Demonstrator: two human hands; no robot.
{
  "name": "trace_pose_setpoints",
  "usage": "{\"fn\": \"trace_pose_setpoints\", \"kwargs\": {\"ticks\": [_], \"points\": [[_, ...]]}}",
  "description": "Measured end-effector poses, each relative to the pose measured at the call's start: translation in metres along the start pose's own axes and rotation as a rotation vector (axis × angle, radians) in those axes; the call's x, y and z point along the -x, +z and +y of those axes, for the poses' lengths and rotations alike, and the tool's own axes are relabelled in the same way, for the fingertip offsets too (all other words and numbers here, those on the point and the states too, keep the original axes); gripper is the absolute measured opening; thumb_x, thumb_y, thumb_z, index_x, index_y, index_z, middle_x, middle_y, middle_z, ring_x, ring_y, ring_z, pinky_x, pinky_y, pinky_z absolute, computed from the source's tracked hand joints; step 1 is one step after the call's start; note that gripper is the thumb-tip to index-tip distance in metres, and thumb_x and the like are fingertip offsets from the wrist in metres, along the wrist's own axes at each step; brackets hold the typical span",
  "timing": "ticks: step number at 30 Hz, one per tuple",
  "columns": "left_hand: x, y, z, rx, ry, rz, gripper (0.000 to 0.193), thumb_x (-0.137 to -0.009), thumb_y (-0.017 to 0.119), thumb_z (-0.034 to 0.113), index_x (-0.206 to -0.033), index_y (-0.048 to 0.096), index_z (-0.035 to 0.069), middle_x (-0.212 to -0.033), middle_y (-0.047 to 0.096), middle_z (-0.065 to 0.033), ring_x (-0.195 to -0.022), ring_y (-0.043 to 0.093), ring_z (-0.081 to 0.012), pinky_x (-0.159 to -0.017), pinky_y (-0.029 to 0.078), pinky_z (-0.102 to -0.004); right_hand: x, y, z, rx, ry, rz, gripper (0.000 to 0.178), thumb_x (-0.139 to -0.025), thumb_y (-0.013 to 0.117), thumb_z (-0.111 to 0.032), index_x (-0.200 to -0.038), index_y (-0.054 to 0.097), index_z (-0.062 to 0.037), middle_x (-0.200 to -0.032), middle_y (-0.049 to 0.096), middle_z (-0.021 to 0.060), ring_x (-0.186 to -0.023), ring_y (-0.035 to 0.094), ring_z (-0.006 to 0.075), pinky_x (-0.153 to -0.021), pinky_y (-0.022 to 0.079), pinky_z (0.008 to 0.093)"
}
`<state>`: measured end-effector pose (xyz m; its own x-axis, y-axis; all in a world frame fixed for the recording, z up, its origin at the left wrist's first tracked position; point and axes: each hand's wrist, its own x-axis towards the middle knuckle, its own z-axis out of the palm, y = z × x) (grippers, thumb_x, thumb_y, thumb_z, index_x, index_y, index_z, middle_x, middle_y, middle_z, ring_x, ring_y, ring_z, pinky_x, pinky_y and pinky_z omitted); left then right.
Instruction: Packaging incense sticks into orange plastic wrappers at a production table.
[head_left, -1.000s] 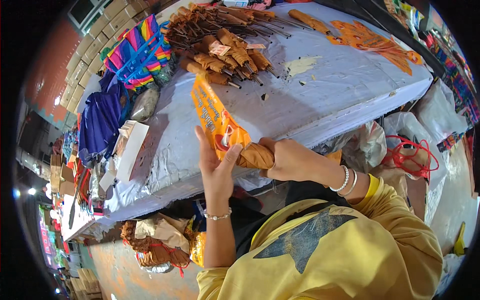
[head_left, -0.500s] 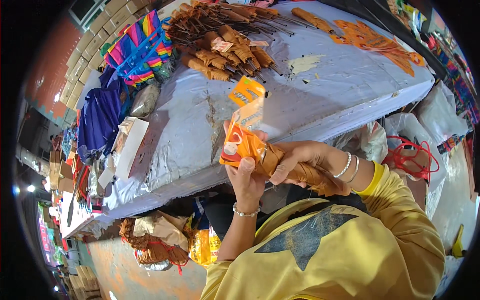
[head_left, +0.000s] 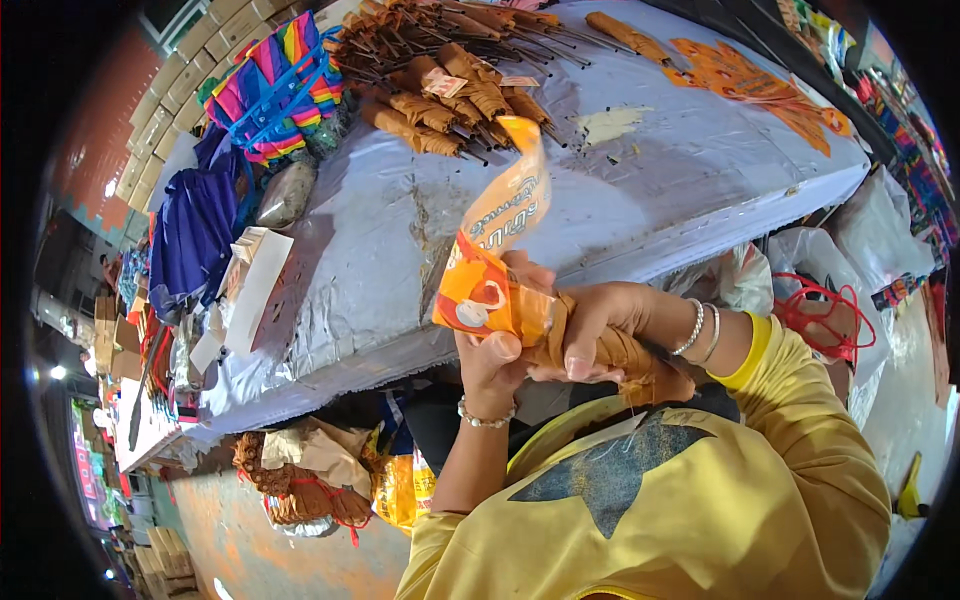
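Note:
In front of my chest, my left hand is closed around an orange printed plastic sleeve, thumb on the near side. The sleeve's long loose end curls up and away over the table. Closed on a rolled brown umbrella, my right hand has its thumb along the cloth. One end of the umbrella sits at or inside the sleeve, partly hidden by my fingers; the other points toward my right forearm. Several similar brown umbrellas with thin metal shafts lie heaped on the far side of the table.
The table has a pale plastic cover. More orange sleeves lie fanned out at its far right. Rainbow-striped cloth, dark blue cloth and a white box are on the left. Bags stand below the near edge.
The sleeve's loose end has swung from folded over to a raised curl. Both hands have shifted slightly, still gripping the sleeve and the umbrella.

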<state>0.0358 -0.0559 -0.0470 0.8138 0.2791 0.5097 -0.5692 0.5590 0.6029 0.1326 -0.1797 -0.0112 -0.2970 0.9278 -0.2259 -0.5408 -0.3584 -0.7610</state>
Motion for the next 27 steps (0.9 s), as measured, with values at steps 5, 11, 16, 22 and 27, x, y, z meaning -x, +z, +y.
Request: {"fn": "trace_pose_setpoints", "kwargs": {"ticks": [5,11,16,22,27], "points": [[0.007,-0.001,0.001,-0.117,-0.075,0.084,0.059,-0.076,0.07,0.021,-0.123,0.042,-0.002,-0.113,0.055,-0.0135,-0.103,0.055,-0.0201,-0.093,0.042,-0.0324,-0.003,-0.006,-0.005,0.324,-0.168,0.284,0.03,-0.067,0.068,-0.011,-0.091,0.055,0.0008,-0.068,0.057,0.0109,-0.054,0.057,0.0181,-0.047,0.047,0.0306],[0.006,0.028,-0.009,-0.331,0.066,0.417,0.044,-0.083,0.063,0.017,-0.12,0.047,-0.001,-0.113,0.056,-0.0099,-0.106,0.053,-0.0185,-0.096,0.039,-0.0306,-0.019,-0.002,-0.012,1.367,-0.718,0.732,0.038,-0.068,0.066,-0.019,-0.095,0.051,0.0024,-0.072,0.061,0.0187,-0.068,0.061,0.0365,-0.061,0.048,0.0388],[0.006,0.028,-0.007,-0.233,0.022,0.506,0.038,-0.086,0.057,0.011,-0.121,0.046,-0.001,-0.116,0.055,-0.0084,-0.108,0.052,-0.0173,-0.094,0.04,-0.0313,-0.018,0.031,-0.026,1.367,-0.381,1.04,0.051,-0.069,0.068,-0.01,-0.113,0.044,-0.0018,-0.075,0.058,0.0238,-0.077,0.06,0.0399,-0.063,0.047,0.0387],[0.008,0.018,0.006,-0.048,0.008,0.265,0.042,-0.085,0.057,0.009,-0.123,0.043,-0.002,-0.119,0.054,-0.0098,-0.109,0.052,-0.0181,-0.095,0.04,-0.0332,-0.028,0.005,-0.02,0.832,-0.616,0.536,0.073,-0.066,0.071,-0.008,-0.126,0.031,-0.0035,-0.073,0.058,0.0217,-0.076,0.061,0.0391,-0.065,0.048,0.0388],[0.002,0.011,0.018,-0.208,0.001,0.195,0.05,-0.084,0.056,0.008,-0.129,0.037,-0.002,-0.119,0.053,-0.0122,-0.11,0.052,-0.0205,-0.095,0.041,-0.0349,-0.02,0.002,-0.033,0.874,-0.482,0.456,0.091,-0.062,0.074,-0.007,-0.135,0.02,-0.0044,-0.097,0.06,0.0166,-0.09,0.06,0.0244,-0.076,0.047,0.0341]]}}
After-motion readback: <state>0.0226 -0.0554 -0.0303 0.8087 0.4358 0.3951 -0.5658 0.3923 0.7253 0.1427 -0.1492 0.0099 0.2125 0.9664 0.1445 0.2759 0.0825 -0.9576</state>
